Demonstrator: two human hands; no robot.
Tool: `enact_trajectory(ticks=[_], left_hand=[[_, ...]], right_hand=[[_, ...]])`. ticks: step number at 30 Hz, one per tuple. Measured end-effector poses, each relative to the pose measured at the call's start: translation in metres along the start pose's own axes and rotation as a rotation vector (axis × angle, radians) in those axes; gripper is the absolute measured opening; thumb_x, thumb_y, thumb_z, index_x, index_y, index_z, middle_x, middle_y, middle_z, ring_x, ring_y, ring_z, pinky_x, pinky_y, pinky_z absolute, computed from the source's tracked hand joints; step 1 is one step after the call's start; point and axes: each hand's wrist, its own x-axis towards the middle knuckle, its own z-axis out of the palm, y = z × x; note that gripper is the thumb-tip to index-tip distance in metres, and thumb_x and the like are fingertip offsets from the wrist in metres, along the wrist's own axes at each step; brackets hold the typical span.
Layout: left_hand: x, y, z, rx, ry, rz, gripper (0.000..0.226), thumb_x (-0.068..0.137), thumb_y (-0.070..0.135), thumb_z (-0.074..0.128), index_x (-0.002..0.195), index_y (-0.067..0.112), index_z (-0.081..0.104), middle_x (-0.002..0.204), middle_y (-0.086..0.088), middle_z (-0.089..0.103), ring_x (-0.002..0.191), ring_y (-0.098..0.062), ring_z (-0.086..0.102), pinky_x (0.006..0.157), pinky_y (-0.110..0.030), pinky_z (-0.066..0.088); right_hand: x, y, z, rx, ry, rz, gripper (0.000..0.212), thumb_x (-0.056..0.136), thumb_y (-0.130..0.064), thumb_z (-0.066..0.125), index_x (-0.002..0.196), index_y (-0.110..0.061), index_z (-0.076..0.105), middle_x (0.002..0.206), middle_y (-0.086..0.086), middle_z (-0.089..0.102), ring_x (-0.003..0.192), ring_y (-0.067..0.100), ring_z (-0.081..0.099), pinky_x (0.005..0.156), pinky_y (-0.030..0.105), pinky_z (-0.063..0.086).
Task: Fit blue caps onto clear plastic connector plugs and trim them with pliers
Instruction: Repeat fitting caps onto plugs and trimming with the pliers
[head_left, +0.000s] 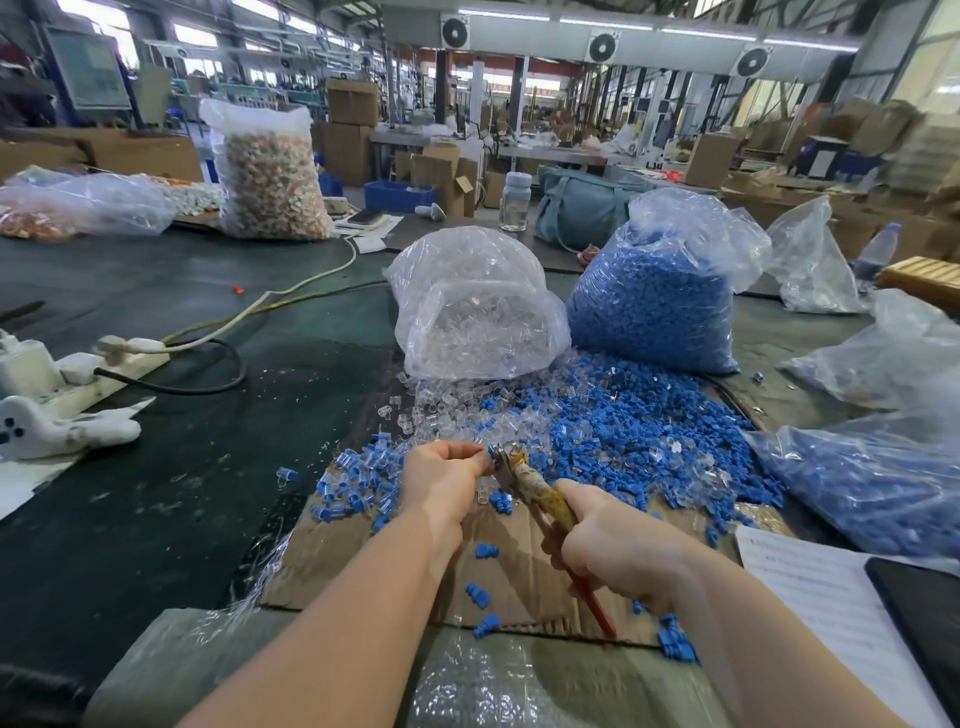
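Pliers (524, 480) gripped in right hand (618, 545); their tip meets a capped plug (491, 453), seemingly, pinched at left hand (441, 475) fingertips.

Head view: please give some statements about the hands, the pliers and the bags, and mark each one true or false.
1. The right hand grips the pliers by their handles. True.
2. The left hand lies flat and open on the cardboard. False: it pinches a small piece at the pliers' head.
3. The bag of blue caps stands right of the bag of clear plugs. True.
4. The loose blue caps are sorted in a tray. False: they lie spilled on the table.
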Motion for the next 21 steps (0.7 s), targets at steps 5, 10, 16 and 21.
enact_trajectory(ticks=[5, 10, 16, 21], left_hand=[[0.000, -0.002, 0.001, -0.037, 0.005, -0.007, 0.009, 0.085, 0.002, 0.061, 0.083, 0.011, 0.065, 0.078, -0.003, 0.067, 0.073, -0.010, 0.059, 0.063, -0.026, 0.042], [0.003, -0.006, 0.002, -0.089, 0.016, -0.049, 0.007, 0.086, 0.005, 0.062, 0.087, 0.010, 0.065, 0.079, -0.004, 0.068, 0.061, -0.010, 0.051, 0.054, -0.022, 0.042], [0.008, -0.015, -0.010, -0.167, 0.083, -0.095, 0.012, 0.087, -0.004, 0.057, 0.085, 0.008, 0.060, 0.071, -0.008, 0.060, 0.051, -0.011, 0.052, 0.043, -0.017, 0.048], [0.016, -0.019, -0.020, -0.160, 0.169, -0.115, 0.015, 0.087, -0.003, 0.057, 0.094, 0.009, 0.063, 0.074, -0.008, 0.063, 0.057, -0.014, 0.058, 0.049, -0.021, 0.048]], right_hand=[[-0.003, -0.002, -0.001, -0.076, 0.018, -0.009, 0.025, 0.080, 0.006, 0.035, 0.087, -0.018, 0.038, 0.082, 0.007, 0.045, 0.059, 0.017, 0.041, 0.046, 0.023, 0.036], [-0.007, -0.002, 0.003, 0.139, 0.003, 0.017, 0.033, 0.075, 0.009, 0.045, 0.091, -0.019, 0.046, 0.081, 0.006, 0.050, 0.058, 0.014, 0.044, 0.049, 0.023, 0.037], [0.009, 0.016, -0.001, 0.151, 0.333, 0.012, 0.050, 0.071, 0.010, 0.057, 0.115, -0.012, 0.051, 0.088, 0.007, 0.053, 0.059, 0.014, 0.050, 0.046, 0.022, 0.042], [0.024, 0.047, -0.016, -0.163, 0.643, 0.143, 0.060, 0.078, -0.021, 0.071, 0.132, -0.015, 0.046, 0.111, 0.010, 0.052, 0.104, 0.029, 0.053, 0.090, 0.044, 0.047]])
